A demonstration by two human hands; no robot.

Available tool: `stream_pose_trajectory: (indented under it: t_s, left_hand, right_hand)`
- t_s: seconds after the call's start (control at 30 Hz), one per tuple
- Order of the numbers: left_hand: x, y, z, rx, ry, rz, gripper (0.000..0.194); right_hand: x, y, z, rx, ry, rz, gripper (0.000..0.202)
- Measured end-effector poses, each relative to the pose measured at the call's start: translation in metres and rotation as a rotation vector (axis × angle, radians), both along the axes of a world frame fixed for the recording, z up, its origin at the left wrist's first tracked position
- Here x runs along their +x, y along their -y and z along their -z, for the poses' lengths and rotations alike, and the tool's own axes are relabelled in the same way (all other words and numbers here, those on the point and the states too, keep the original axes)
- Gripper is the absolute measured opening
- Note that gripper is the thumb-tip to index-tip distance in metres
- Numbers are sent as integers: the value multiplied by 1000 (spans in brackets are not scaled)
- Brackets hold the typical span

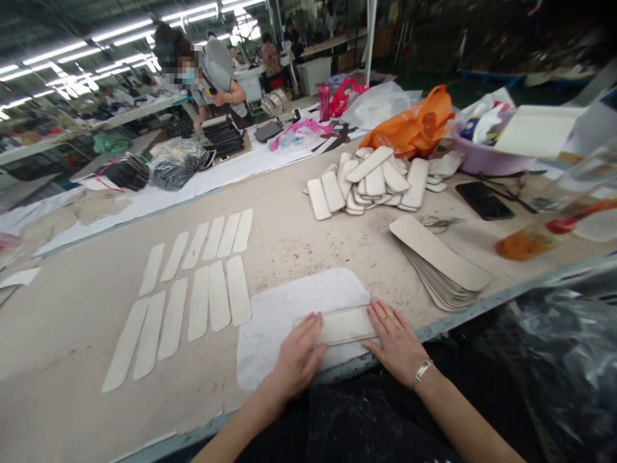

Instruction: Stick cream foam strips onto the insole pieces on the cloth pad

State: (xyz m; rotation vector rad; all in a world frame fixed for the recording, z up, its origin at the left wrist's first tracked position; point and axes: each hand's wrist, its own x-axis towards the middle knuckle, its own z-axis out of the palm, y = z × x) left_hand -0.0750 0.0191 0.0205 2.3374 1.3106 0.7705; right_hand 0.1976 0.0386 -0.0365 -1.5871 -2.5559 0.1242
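Note:
A pale rounded strip (348, 325) lies crosswise on a white sheet (308, 292) at the table's front edge. My left hand (299, 355) rests over the strip's left end, fingers laid on it and the thumb apart. On the right end lies my right hand (398, 341), its fingers stretched out flat. Both hands press from above and neither grips around the strip. Left of the sheet, similar flat strips (197, 302) are laid out in two rows. To the right sits a fanned stack of beige strips (438, 260).
Farther back is a heap of padded pieces (373, 180), with an orange bag (414, 122) behind. Scissors (441, 222), a phone (484, 200) and a bottle (535, 238) lie at right, near a purple basin (486, 151). A co-worker (212, 83) stands across the table.

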Motion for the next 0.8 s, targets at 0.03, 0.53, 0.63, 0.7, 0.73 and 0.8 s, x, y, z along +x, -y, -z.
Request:
stream_pose_trajectory:
  t_s: [0.03,0.53,0.63,0.7,0.73,0.8]
  left_hand:
    - [19,-4,1,3,-71,140,52]
    - [-58,-2,11,-157,-660,184,71]
    - [-57,0,15,-23,-661,155,73]
    - [-56,0,18,121,-662,141,72]
    - [-56,-2,20,198,-663,138,73]
    - [-59,-7,26,339,-656,134,74]
  right_hand:
    - [0,0,1,12,4,-4,69]
    - [0,0,0,-23,-22,13,68]
    - [1,-3,-11,-123,-74,45,63]
    - [1,-8,-17,-177,-135,114,59]
    - [2,-12,-20,-192,-167,167,58]
    - [3,-20,-24,-208,-225,266,59]
